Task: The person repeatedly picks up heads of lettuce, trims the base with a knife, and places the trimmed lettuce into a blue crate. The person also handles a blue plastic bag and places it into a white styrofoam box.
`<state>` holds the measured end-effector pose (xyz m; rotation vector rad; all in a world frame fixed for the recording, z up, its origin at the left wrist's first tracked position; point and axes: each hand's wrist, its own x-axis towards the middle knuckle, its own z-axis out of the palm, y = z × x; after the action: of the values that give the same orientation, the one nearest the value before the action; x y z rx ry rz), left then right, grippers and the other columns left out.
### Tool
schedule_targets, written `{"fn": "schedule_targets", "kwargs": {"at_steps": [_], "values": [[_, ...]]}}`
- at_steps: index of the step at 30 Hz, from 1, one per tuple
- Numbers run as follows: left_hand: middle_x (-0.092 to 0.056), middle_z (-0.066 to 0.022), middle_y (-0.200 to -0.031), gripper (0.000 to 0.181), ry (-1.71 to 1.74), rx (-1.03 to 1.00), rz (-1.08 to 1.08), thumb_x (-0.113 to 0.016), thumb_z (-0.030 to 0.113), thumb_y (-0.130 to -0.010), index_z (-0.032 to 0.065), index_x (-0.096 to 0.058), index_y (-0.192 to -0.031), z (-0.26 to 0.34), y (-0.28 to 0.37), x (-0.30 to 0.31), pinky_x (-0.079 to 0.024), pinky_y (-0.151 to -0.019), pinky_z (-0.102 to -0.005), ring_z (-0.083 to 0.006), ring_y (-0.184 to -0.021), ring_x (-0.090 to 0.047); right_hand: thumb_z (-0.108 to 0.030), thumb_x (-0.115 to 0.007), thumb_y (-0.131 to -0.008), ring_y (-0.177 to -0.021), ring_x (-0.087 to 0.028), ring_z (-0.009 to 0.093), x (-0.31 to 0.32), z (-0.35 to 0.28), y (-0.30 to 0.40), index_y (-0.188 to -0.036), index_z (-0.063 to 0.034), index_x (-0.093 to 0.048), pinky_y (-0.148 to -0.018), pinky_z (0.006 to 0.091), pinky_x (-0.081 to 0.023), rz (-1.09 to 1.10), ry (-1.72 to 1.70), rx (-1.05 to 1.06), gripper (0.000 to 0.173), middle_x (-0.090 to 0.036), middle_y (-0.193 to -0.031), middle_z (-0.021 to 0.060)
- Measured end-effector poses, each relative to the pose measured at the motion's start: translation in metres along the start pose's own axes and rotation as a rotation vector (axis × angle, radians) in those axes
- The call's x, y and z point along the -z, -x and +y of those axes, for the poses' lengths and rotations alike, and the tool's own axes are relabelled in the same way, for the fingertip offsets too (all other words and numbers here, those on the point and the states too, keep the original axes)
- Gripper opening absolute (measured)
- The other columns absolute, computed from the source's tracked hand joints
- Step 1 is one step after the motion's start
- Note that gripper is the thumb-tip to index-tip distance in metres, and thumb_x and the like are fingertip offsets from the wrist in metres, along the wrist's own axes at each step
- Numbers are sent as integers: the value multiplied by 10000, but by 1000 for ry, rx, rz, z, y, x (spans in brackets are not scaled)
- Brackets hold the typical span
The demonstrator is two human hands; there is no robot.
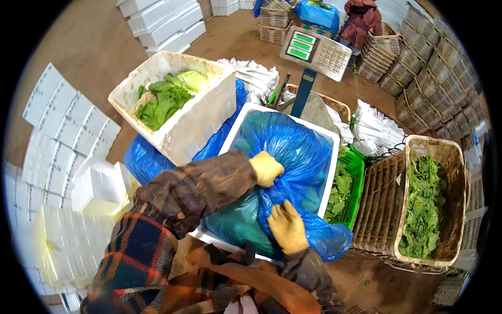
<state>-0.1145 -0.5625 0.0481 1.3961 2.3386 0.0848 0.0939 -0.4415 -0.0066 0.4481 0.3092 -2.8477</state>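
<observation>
A blue plastic bag (302, 141) fills a white foam box (332, 157) in front of me, with green contents showing through its film. My left hand (267, 168), in a yellow glove, is closed around the bag's gathered neck. Just below it, my right hand (288, 227), gloved in yellow too, lies against the twisted plastic with its fingers bent; whether it grips the film cannot be told. The loose end of the bag spreads to the right, beside my right hand, over the box's edge. Behind the box stands a scale display (315, 53) on a blue post.
A worn foam box (208, 117) holding leafy greens (168, 98) stands at upper left. Green basket (355, 192) and nested brown crates (378, 204) stand right. White foam boxes (59, 157) are stacked left. Another person (361, 23) is at the back near piled crates (443, 78).
</observation>
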Motion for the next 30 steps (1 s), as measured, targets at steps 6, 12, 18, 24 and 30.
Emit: {"fn": "schedule_targets", "kwargs": {"at_steps": [6, 12, 18, 24, 30], "values": [[-644, -18, -702, 76, -478, -260, 538, -627, 216, -792, 168, -661, -745, -4, 12, -24, -516, -672, -389, -226, -723, -667, -121, -707, -934, -1028, -671, 295, -61, -74, 18, -1292, -43, -647, -912, 394, -535, 294, 1752, 494, 371, -705, -1232, 131], [-667, -62, -992, 143, -418, -131, 1075, -632, 195, -788, 128, -670, -908, 0, 1, -42, -497, -1032, -471, -269, -1082, -625, -92, -753, -698, -913, -605, 372, -34, -58, -106, -949, -85, -645, -791, 488, -486, 186, 2435, 902, 273, -649, -956, 116], [-577, -133, -1412, 573, 145, 173, 554, -642, 84, -833, 85, -558, -1400, 29, 54, -28, -415, -1117, -507, -314, -1340, -519, -148, -679, -580, -743, -566, 308, -5, -37, -118, -747, -141, -622, -633, 461, -391, 273, 2458, 1391, 176, -576, -731, 42], [-596, -141, -1392, 485, 276, 213, 1008, -638, 185, -887, 81, -583, -1358, 30, -17, 1, -400, -1131, -472, -320, -1338, -520, -160, -789, -788, -849, -650, 345, -100, -67, -39, -1211, -98, -645, -803, 450, -520, -451, 2715, 417, 451, -680, -1141, 136], [-559, -156, -1454, 471, 422, 214, 985, -554, 326, -974, 34, -607, -1340, 47, -39, -93, -344, -1164, -532, -298, -1394, -476, -97, -688, -844, -950, -667, 259, -218, -55, -99, -1286, -140, -659, -804, 401, -527, -781, 2803, 675, 445, -689, -1270, 71]]}}
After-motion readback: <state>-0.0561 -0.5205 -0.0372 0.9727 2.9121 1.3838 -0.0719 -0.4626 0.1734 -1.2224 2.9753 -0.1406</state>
